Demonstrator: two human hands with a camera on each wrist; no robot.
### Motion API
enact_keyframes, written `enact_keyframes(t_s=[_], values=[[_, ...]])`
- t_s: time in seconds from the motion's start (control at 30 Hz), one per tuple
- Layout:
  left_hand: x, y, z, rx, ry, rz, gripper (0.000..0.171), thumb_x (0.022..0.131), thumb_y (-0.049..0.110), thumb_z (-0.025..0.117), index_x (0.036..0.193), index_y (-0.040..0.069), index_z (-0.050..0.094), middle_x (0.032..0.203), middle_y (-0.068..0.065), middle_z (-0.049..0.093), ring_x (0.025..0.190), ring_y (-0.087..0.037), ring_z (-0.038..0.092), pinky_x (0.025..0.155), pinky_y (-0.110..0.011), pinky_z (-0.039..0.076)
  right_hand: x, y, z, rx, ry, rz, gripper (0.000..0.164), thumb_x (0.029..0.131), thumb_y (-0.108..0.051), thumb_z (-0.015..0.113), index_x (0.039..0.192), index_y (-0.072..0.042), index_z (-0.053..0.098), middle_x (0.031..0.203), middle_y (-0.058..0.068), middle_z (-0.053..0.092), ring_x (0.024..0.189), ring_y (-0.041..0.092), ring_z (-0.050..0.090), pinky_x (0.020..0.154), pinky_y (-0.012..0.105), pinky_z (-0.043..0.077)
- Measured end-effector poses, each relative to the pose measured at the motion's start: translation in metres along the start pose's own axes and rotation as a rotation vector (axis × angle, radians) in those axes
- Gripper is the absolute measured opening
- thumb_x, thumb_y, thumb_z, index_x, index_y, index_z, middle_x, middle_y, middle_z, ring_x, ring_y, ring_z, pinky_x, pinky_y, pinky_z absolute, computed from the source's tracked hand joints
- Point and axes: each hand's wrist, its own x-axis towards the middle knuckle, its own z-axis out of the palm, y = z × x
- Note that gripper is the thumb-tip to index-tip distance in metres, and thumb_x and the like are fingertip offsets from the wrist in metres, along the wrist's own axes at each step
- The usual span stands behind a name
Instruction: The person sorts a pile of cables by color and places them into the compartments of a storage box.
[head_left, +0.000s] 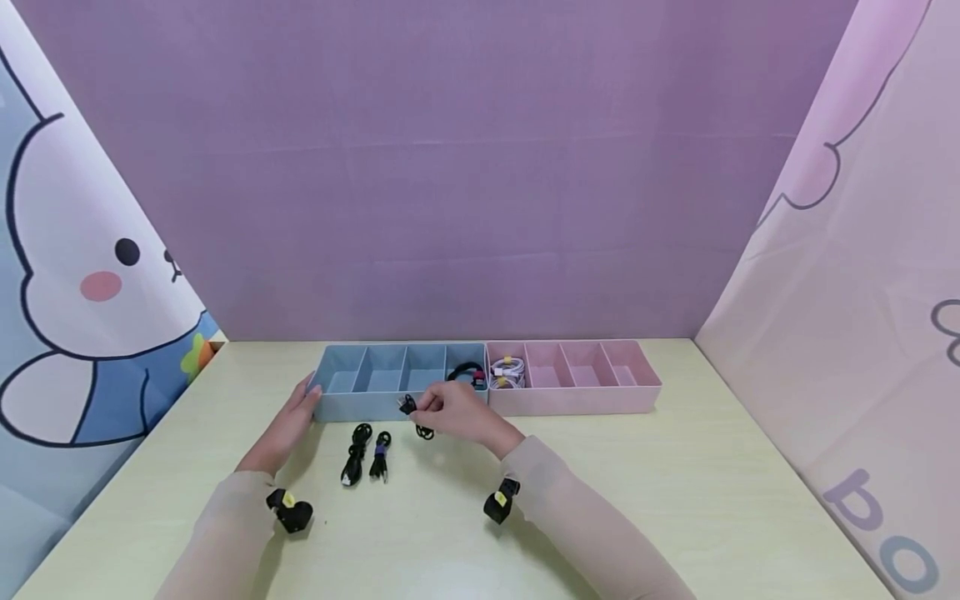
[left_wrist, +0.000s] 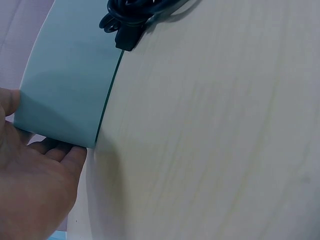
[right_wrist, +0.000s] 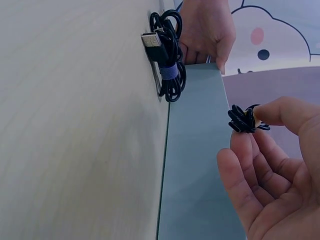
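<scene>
My right hand (head_left: 462,410) pinches a coiled black cable (head_left: 423,431) between thumb and fingers, in front of the blue divided box (head_left: 390,408). In the right wrist view, the same black cable (right_wrist: 243,120) is a small bundle with a bit of yellow at the thumb. My left hand (head_left: 288,425) grips the left end of the blue box, thumb at the rim and fingers against the end wall. Two more bundled cables lie on the table before the box: a larger black cable (head_left: 357,454) and a USB cable (right_wrist: 172,55) with a purple tie.
A pink divided box (head_left: 573,403) adjoins the blue one on the right; white cables (head_left: 508,372) fill its left compartment. A black cable (head_left: 467,370) sits in the blue box's rightmost compartment. A purple cloth (head_left: 450,192) hangs behind the table (head_left: 405,542), with printed cloths at both sides.
</scene>
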Motion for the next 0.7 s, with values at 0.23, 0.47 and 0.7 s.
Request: enact_keyframes(t_s=[0.23,0.47,0.7], values=[[0.0,0.0,0.0,0.002,-0.001,-0.014,0.081,0.103,0.065,0.018,0.16,0.017,-0.013,0.164,-0.021,-0.014,0.148,-0.046,-0.012,0.114,-0.07,-0.001,-0.001,0.0,-0.006,-0.004,0.016,0.0,0.01,0.094,-0.026,0.073,0.093,-0.017,0.07,0.086,-0.008,0.067,0.076,0.01,0.062,0.064,0.027,0.054],[0.0,0.0,-0.001,-0.002,0.002,-0.015,0.077,0.105,0.059,0.018,0.16,0.015,-0.013,0.164,-0.022,-0.013,0.148,-0.047,-0.011,0.114,-0.069,0.0,-0.003,0.002,-0.012,0.01,0.035,0.012,0.009,0.094,-0.027,0.073,0.092,-0.019,0.07,0.087,-0.008,0.067,0.076,0.011,0.062,0.065,0.029,0.054],[-0.001,0.0,0.0,-0.02,0.001,0.015,0.07,0.109,0.048,0.019,0.16,0.012,-0.013,0.164,-0.022,-0.013,0.148,-0.045,-0.011,0.116,-0.067,0.002,-0.004,0.004,-0.018,0.009,0.062,0.005,0.011,0.094,-0.028,0.072,0.092,-0.017,0.07,0.087,-0.006,0.066,0.076,0.012,0.062,0.065,0.028,0.054]])
